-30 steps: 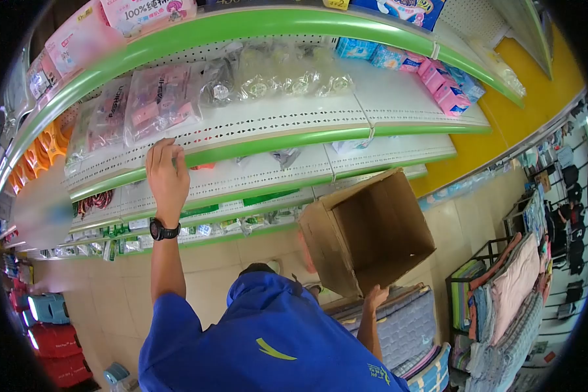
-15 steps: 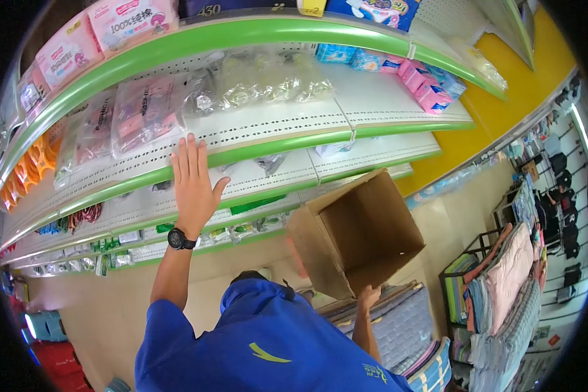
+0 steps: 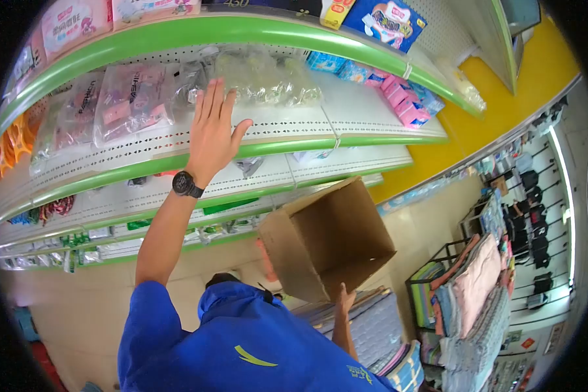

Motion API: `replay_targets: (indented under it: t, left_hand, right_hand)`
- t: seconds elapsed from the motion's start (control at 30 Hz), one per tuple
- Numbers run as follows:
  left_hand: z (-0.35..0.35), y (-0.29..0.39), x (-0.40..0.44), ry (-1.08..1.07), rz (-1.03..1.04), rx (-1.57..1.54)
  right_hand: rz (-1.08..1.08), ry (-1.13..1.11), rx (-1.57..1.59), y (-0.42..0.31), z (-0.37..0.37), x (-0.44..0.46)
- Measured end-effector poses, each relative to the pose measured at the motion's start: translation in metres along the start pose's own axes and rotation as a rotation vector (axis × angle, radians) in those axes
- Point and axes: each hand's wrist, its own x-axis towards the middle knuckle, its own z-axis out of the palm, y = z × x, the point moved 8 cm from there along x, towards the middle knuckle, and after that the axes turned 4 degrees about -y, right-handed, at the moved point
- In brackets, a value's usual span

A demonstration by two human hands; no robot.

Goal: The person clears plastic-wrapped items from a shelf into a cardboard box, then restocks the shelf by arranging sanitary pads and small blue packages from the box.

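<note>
My left hand, with a black watch on its wrist, is open with the fingers extended, palm toward the shelf. Its fingertips overlap the clear plastic bags on the white shelf; I cannot tell whether they touch. Left of the fingers lies a clear bag of pink items with dark lettering. My right hand grips the lower edge of a brown cardboard box. The box is tilted, its open side facing up and right, and no contents show in it.
Pink and blue tissue packs sit at the shelf's right end. Green edge strips front the shelf tiers. Pink packages stand on the tier above. Folded bedding is stacked on a rack at right, with quilted mats below the box.
My left hand has moved from the shelf's front edge further in, toward the clear bags. The view has shifted, and the box, still in my right hand, appears further left.
</note>
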Motion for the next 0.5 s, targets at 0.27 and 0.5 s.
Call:
replay_targets:
  t: [0.27,0.5]
  left_hand:
    - [0.018,-0.001,0.001,-0.049,-0.019,0.138]
    - [0.024,-0.004,-0.001,-0.103,-0.028,0.175]
  right_hand:
    - [-0.184,0.325,-0.222,-0.141,-0.042,-0.056]
    - [-0.421,0.107,-0.105,-0.281,0.002,-0.013]
